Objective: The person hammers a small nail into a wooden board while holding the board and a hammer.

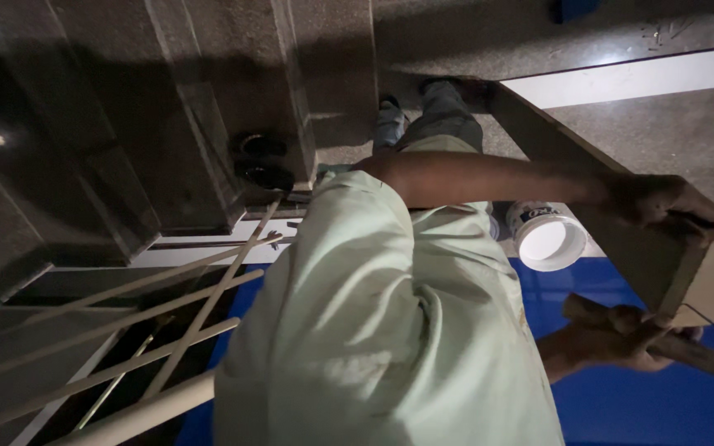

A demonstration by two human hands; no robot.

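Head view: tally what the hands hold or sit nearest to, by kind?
Wooden board, under one hand: 1
Wooden stick, in the other hand: 1
White tub: 1
Blue sheet: 1
Total: 4

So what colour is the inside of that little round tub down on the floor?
White. The small round plastic tub shows it best in the head view, beside the blue floor sheet.
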